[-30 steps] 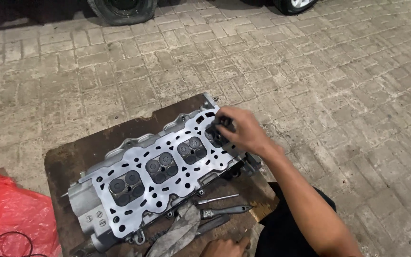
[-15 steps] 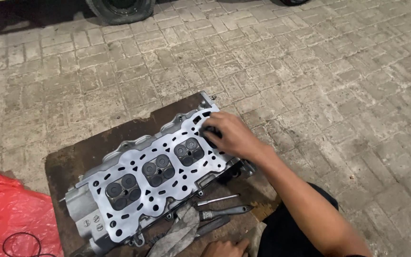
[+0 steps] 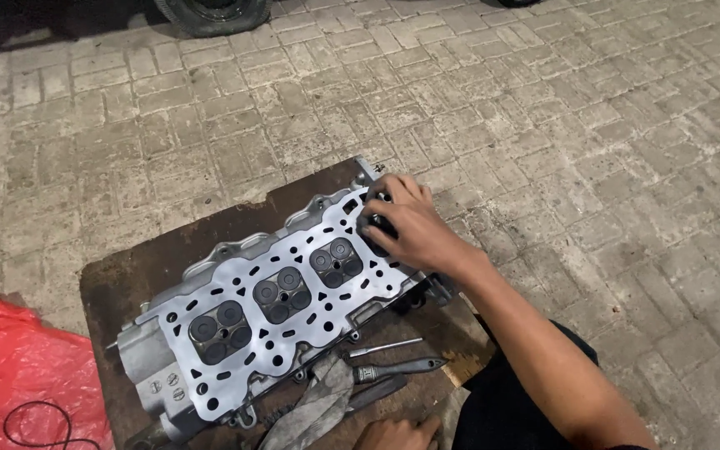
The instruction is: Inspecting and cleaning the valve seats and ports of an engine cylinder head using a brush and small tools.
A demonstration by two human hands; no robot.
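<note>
A silver cylinder head (image 3: 235, 287) lies face up on a dark wooden board (image 3: 139, 267), showing three open combustion chambers with dark valves. My right hand (image 3: 406, 229) rests on the head's far right end and covers the fourth chamber, fingertips and thumb curled down into it. Whether it grips anything there is hidden. My left hand (image 3: 397, 433) is only partly in view at the bottom edge, by a grey rag (image 3: 314, 408) on the board's near side.
A thin metal rod (image 3: 385, 347) and a dark-handled tool (image 3: 397, 367) lie on the board beside the head. A red plastic bag (image 3: 18, 375) with a black rubber ring (image 3: 39, 425) sits at the left. Brick paving surrounds the board; a tyre (image 3: 210, 12) stands at the top.
My right hand has shifted slightly left, settling lower over the end chamber. The cylinder head and the tools have stayed put.
</note>
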